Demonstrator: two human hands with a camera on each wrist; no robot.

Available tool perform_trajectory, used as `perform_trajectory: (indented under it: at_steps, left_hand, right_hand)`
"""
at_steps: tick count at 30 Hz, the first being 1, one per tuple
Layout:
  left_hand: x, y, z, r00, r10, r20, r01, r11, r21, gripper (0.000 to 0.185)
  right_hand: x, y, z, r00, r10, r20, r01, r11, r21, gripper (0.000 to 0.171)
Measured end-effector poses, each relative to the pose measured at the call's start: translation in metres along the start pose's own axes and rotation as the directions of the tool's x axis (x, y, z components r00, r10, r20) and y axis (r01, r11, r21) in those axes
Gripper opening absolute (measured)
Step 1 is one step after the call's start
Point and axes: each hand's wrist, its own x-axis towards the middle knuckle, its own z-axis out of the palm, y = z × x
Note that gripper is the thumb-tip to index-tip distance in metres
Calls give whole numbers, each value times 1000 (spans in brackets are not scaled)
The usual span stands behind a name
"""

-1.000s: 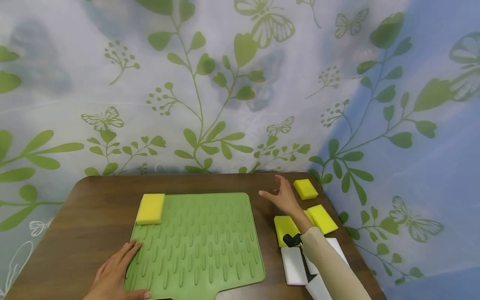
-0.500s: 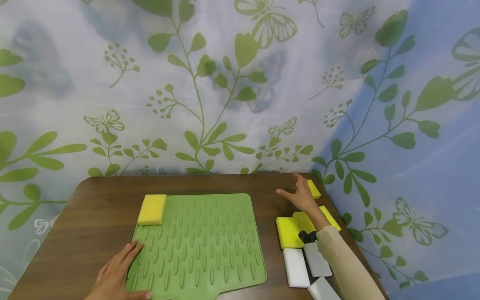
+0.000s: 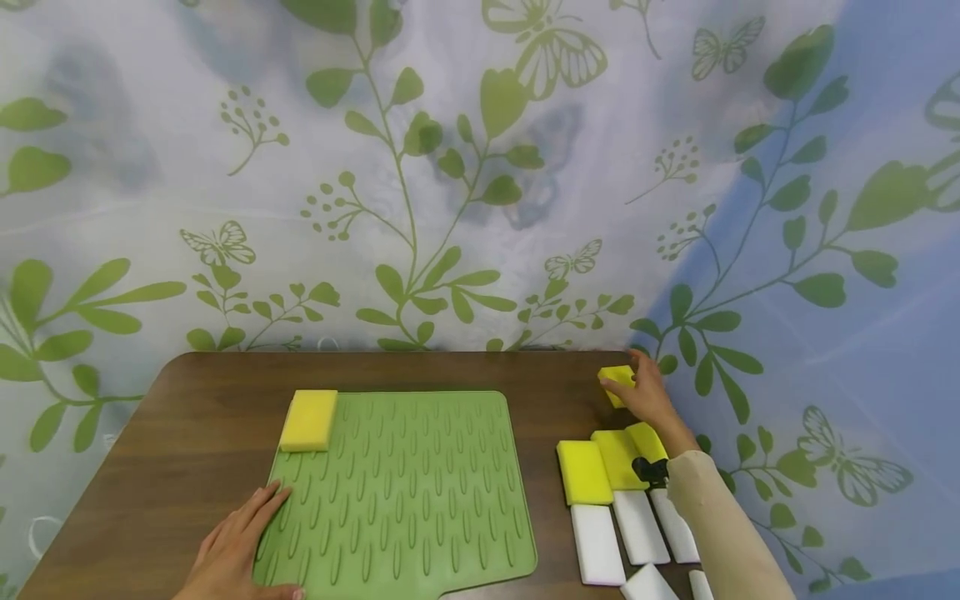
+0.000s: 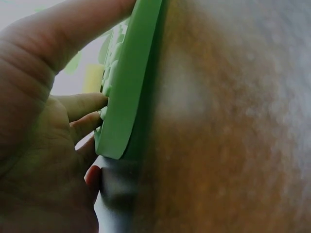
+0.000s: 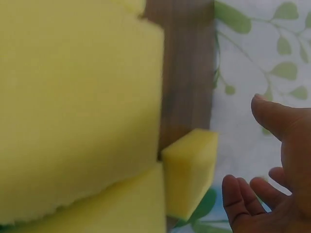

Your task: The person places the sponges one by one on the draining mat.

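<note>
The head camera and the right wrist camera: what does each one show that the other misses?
Only the head view shows the left hand resting flat on the green mat, a yellow sponge on the mat's far corner, and the white sponges. Only the right wrist view shows the gap between the fingers and the sponge. Both show the right hand at the small yellow sponge by the table edge.

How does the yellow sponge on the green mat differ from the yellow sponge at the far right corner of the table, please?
The sponge on the mat lies at the far left corner of the green mat, with no hand at it; the corner sponge lies on the bare table, with the right hand at it. The sponge on the mat shows whole; the corner sponge is partly hidden by the right hand. Both are yellow, rectangular blocks.
</note>
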Motion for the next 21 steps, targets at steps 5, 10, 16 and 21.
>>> perform_trajectory:
  at_steps: [5,10,16,21]
  left_hand:
    - [1,0,2,1000,12,1,-12,1000,2,128]
    - [1,0,1,1000,-6,31,6,1000,-10,125]
    - [2,3,-1,1000,-7,13,7,999,-39,127]
    - [5,4,-5,998,-28,48,31,998,-56,128]
  right_hand:
    - [-5,16,-3,1000,8,14,-7,1000,-21,89]
    - [-8,25,-4,1000,18,15,-17,998,-60,75]
    - [-4,28,-7,999,31,35,-28,996,-81,62]
    - [-6,26,-7,995,83,63,-78,994,-82,64]
